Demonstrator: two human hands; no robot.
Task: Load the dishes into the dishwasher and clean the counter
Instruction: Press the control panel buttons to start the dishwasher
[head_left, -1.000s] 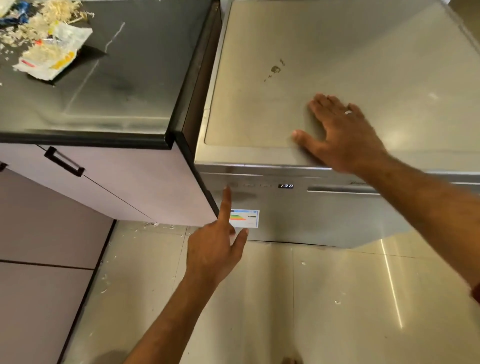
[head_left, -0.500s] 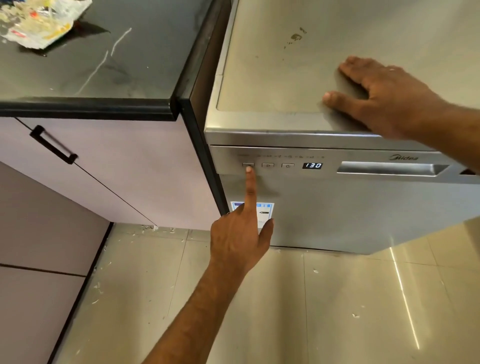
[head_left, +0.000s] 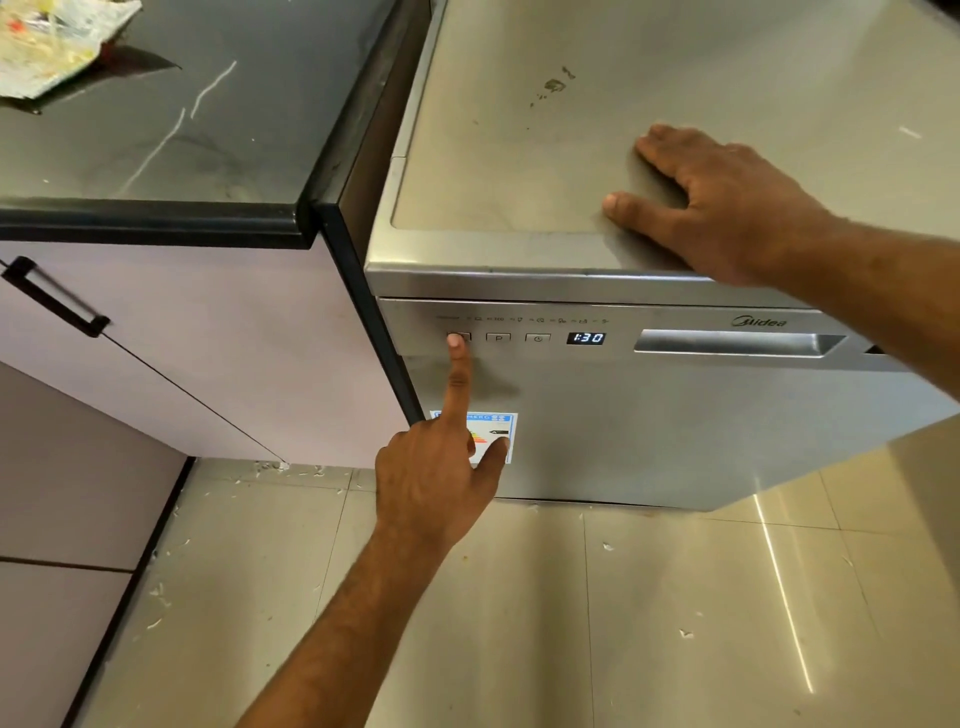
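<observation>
The silver dishwasher (head_left: 675, 426) stands with its door closed, and its display (head_left: 585, 338) reads 1:30. My left hand (head_left: 436, 478) reaches up from below; its straight index finger presses the leftmost button (head_left: 464, 335) of the control strip, while the other fingers are curled in. My right hand (head_left: 727, 208) lies flat, palm down, on the dishwasher's top near its front edge. The dark counter (head_left: 208, 130) sits to the left, with a crumpled wrapper and food scraps (head_left: 47, 41) at its far left corner.
A recessed door handle (head_left: 727, 343) lies right of the display, and an energy label (head_left: 493, 431) is stuck on the door. A pale cabinet with a black handle (head_left: 52, 296) is under the counter. Small scraps litter the tiled floor (head_left: 623, 597).
My left index finger rose from below the control strip to the leftmost button and stays on it. The view dropped closer to the dishwasher front. My right hand stayed flat on the top.
</observation>
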